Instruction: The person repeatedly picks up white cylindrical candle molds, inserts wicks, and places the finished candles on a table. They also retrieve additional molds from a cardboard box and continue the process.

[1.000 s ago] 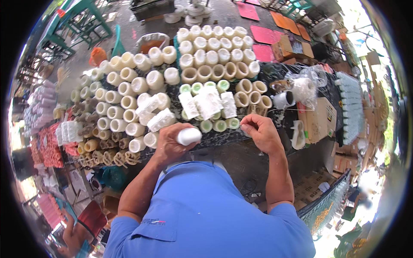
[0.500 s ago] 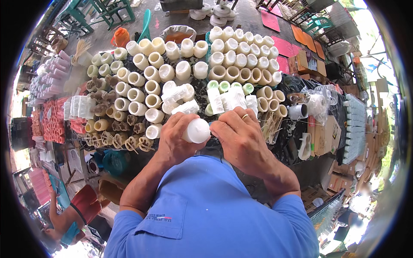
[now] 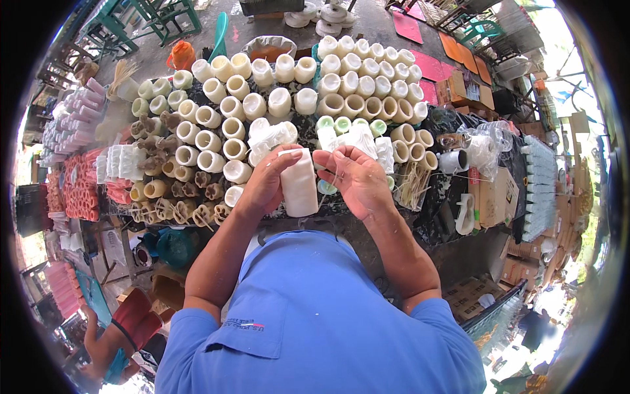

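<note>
The left hand (image 3: 266, 184) is curled around a smooth white solid-looking cylinder (image 3: 300, 189), thumb by its far end. Between the hands, the cylinder's long axis runs toward and away from the blue cloth shirt (image 3: 354, 308) (one end points at it). The right hand (image 3: 361, 182), half-curled, is just beside; whether it pinches anything, I cannot tell. Beyond, cream hollow cylinders (image 3: 208, 117) crowd the black-covered desk (image 3: 441, 211).

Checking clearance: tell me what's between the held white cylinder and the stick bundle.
The head view shows the right hand between the white cylinder and the stick bundle.
</note>
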Motion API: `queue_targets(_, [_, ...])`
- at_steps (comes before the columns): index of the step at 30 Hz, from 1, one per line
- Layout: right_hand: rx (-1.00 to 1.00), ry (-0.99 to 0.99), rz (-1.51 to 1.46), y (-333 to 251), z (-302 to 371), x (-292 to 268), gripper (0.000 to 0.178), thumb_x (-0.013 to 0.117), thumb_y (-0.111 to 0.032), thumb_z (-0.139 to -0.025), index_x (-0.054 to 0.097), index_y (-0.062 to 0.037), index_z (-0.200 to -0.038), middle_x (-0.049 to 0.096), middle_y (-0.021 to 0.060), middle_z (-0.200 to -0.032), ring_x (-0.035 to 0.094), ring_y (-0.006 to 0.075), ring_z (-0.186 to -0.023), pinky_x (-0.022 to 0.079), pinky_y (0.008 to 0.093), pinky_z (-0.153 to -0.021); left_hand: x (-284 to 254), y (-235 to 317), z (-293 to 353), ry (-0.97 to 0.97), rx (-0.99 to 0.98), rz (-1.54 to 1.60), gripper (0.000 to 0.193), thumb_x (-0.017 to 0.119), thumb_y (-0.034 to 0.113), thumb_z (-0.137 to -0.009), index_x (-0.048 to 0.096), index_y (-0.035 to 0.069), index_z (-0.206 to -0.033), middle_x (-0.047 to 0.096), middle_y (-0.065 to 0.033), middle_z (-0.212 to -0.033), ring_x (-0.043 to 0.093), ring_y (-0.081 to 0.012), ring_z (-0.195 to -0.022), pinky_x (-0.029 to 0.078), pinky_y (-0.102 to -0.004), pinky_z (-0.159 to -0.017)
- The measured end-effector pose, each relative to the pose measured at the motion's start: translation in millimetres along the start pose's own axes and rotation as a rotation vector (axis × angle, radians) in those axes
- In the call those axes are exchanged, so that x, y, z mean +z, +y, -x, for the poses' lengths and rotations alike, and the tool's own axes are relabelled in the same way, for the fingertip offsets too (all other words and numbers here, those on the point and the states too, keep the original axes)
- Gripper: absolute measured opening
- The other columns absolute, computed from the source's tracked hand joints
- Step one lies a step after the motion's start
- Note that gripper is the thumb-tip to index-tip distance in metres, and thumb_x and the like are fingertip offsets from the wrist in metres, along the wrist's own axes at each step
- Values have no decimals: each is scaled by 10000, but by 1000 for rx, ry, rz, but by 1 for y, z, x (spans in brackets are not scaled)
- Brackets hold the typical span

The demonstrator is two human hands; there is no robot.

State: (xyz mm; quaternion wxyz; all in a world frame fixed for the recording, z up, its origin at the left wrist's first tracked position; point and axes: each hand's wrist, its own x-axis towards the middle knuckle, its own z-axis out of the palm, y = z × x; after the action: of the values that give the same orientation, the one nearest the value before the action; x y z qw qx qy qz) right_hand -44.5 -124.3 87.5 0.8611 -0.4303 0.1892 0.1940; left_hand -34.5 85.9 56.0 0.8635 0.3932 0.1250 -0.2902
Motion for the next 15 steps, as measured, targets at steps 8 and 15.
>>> queue_targets(8, [-21, 152, -203, 36, -19, 10, 156, 732, -100, -1012, 680, -23, -1137, 709, 53, -1036, 678, 146, -917, 578, 299, -851, 19, -14, -22, 69, 27, -72, 491, 718, 352, -1012, 556, 23, -1338, 671, -102, -1112, 688, -160, -957, 581, -316, -818])
queue_targets(15, [3, 227, 11, 16, -22, -7, 132, 755, -124, -994, 707, -75, -1107, 707, -3, -970, 638, 107, -827, 556, 306, -818, 14, -3, -24, 73, 131, -323, 587, 796, 408, -943, 594, 19, -1333, 694, -135, -1099, 698, -167, -921, 588, -324, -766])
